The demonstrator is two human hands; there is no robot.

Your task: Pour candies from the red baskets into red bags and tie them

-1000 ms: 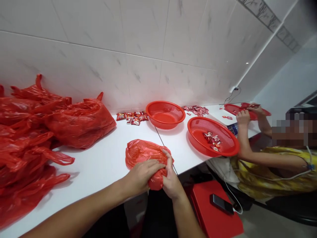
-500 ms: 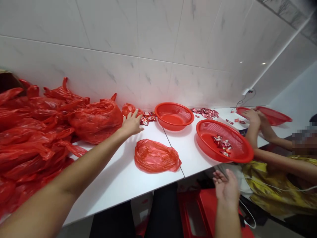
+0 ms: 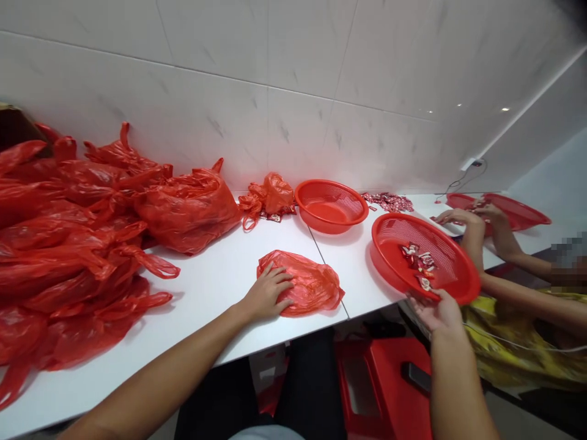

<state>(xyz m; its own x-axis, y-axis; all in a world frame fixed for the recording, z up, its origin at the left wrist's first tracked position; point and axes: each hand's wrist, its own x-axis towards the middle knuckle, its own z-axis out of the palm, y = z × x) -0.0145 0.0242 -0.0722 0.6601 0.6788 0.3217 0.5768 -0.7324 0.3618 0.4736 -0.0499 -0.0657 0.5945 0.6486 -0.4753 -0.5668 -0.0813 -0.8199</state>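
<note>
My left hand [image 3: 269, 293] lies with fingers spread on the left part of a flat red plastic bag [image 3: 314, 284], which rests on the white table [image 3: 206, 293]. At the table's front edge, my right hand [image 3: 435, 311] has its fingers under the near rim of a red mesh basket [image 3: 385, 263], thumb against the rim. Several small wrapped packets [image 3: 419, 261] lie inside that basket. Behind the flat bag stands a second red basket [image 3: 330, 223] with nothing seen in it.
Filled red bags [image 3: 188, 211] are heaped at the left. A crumpled red bag [image 3: 277, 192] covers packets by the wall, and more packets [image 3: 389, 201] lie behind the baskets. Another person's hands [image 3: 488, 211] work at the right. A red stool [image 3: 385, 379] stands below.
My left hand came down from the back onto the flat bag. My right hand rose to the basket's rim. The crumpled bag by the wall now sits further right, over the packets.
</note>
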